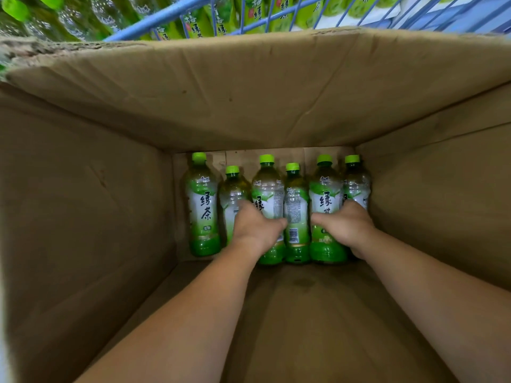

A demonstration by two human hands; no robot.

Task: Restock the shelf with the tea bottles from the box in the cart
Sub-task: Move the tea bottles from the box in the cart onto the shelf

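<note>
**Two hands, two bottles**

I am reaching both arms deep into the box (83, 217), because the only six bottles (203, 205) I can see are lying in a row at the far end of its floor. Their caps are pointing away from me. My left hand (257, 228) is wrapping round the third bottle (269, 189), thumb on one side and fingers on the other. My right hand (345, 225) is wrapping round the fifth bottle (326, 194) the same way. I think taking one in each hand is saving trips. The box is sitting in the blue cart (177, 15), and its tall walls are making me reach far.
</note>
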